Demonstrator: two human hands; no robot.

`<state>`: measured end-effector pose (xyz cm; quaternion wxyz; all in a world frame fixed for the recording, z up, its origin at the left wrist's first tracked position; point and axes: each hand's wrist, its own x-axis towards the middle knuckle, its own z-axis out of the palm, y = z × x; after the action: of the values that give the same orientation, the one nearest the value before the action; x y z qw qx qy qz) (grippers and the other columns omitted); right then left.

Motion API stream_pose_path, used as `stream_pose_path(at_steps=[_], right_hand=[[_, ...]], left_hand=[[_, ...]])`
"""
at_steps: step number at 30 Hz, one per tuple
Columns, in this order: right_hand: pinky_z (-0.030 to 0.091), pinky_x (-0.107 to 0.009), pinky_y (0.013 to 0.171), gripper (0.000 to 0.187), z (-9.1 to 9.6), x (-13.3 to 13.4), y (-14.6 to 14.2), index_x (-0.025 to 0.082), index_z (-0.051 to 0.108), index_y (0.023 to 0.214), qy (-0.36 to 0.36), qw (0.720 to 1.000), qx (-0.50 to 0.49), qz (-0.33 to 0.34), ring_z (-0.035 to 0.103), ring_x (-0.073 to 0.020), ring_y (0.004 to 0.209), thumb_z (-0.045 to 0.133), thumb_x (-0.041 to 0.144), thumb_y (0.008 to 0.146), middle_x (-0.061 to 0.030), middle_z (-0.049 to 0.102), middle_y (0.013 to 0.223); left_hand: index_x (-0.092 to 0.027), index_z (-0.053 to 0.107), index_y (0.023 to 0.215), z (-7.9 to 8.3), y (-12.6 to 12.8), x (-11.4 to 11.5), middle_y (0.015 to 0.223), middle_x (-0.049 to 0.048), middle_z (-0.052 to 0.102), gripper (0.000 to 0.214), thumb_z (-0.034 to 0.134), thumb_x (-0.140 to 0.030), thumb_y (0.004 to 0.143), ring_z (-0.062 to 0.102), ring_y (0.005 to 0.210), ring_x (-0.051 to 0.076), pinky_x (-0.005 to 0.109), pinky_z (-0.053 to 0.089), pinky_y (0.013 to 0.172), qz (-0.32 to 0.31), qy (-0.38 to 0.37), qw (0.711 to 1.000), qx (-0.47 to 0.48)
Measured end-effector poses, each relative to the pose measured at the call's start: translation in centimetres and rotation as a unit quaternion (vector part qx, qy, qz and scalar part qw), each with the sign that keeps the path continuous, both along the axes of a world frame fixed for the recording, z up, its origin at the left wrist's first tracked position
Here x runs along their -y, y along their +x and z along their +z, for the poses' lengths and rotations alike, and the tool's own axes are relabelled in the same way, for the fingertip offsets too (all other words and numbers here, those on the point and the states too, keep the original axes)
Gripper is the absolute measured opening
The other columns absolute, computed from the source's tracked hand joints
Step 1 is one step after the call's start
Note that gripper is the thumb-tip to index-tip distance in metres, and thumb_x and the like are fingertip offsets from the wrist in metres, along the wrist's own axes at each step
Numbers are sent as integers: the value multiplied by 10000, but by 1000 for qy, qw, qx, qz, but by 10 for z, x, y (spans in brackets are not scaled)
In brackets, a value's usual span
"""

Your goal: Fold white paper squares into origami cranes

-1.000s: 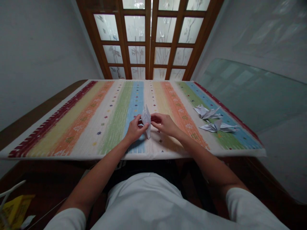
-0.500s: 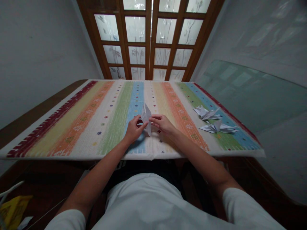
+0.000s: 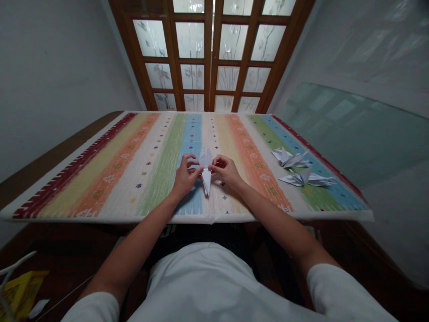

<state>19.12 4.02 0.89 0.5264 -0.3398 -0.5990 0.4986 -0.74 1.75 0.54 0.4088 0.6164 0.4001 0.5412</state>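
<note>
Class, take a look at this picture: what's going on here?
A person is holding a piece of folded white paper between their left hand and right hand, just above a striped cloth on a table. Two origami cranes lie on the cloth to the right of the hands.

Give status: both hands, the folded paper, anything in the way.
Left hand and right hand holding the folded white paper. Two paper cranes off to the right, apart from the hands.
</note>
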Motion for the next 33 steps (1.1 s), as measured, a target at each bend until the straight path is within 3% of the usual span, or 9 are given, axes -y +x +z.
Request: stream_pose_path(at_steps=[4,8,11,14,20,24,29,33], right_hand=[[614,-360,844,321,0,1,3,239,681,866,47,999,28,1,728,-192,822,902,454,781,0,701,862],[632,-399,922,228,-3,1,10,228,794,959,93,994,62,5,767,-223,958,845,424,852,-82,769,1092],[632,-442,1022,231,-4,2,16,232,850,1033,114,988,99,35,759,-243,1114,824,403,880,-123,726,1319],[616,-472,1100,296,-4,3,19,250,862,1126,118,985,106,69,737,-253,1205,851,383,861,-119,674,1412],[633,-458,1062,351,-3,0,21,241,869,1069,96,990,78,67,736,-251,1175,895,509,844,-120,696,1349],[647,-433,971,356,-1,-1,20,228,860,973,88,993,68,35,751,-236,1042,890,557,838,-125,731,1253],[647,-375,852,375,-2,1,9,235,754,946,70,997,40,10,722,-203,903,890,560,815,-59,720,1029],[624,-319,768,480,-3,3,-1,263,616,982,65,998,2,-19,667,-173,833,957,488,731,4,644,928]], left_hand=[[-192,682,975,3,-2,3,1033,35,735,218,748,-391,916,765,786,165,289,677,685,-11,25,999,-33],[-181,747,1012,4,-4,3,1062,64,778,214,748,-368,907,767,786,171,296,676,694,4,25,999,-23],[-174,773,1015,3,-5,1,1026,78,800,230,769,-362,882,783,826,196,325,683,738,5,16,1000,-14],[-165,792,998,1,-7,-2,1004,92,814,235,764,-359,869,794,886,221,367,689,813,16,14,1000,-7],[-158,804,1044,3,-11,0,1081,105,828,280,726,-220,782,798,977,235,380,687,877,-18,20,1000,4],[-164,803,1075,6,-10,3,1140,124,821,318,819,-275,778,794,1005,235,342,677,849,-31,23,999,-12],[-170,763,966,2,-5,1,950,76,792,319,865,-433,818,770,824,194,328,662,786,-6,24,1000,-14],[-212,635,964,-2,-1,0,851,-11,693,362,884,-424,809,720,712,153,294,648,699,10,30,999,11]])
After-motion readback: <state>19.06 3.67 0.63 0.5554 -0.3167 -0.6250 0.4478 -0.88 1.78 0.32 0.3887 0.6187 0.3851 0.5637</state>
